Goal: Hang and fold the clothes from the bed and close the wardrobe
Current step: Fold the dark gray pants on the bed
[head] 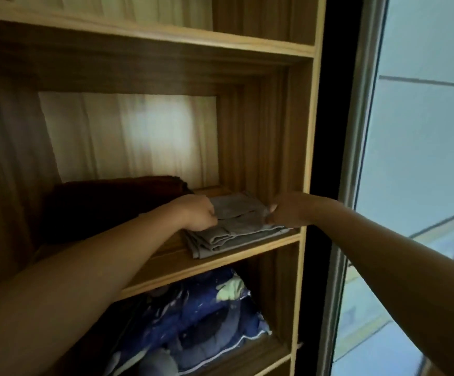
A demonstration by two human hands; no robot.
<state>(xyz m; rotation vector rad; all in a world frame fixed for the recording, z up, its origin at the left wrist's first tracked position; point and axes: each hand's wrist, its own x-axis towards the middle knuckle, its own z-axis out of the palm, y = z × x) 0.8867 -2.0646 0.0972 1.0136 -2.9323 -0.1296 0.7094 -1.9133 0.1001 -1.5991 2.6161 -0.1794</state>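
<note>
A folded grey garment [231, 226] lies on the right part of a wooden wardrobe shelf [171, 264]. My left hand [196, 213] grips the garment's left edge with curled fingers. My right hand [282, 210] pinches its right edge near the wardrobe's side panel. Both arms reach in from below. The garment rests flat on the shelf board, its layers stacked.
A dark brown folded blanket [106, 204] sits left of the grey garment on the same shelf. A blue patterned quilt [193, 321] fills the shelf below. The wardrobe's sliding door [415, 158] with a frosted panel stands at the right. Another shelf board [166, 36] runs above.
</note>
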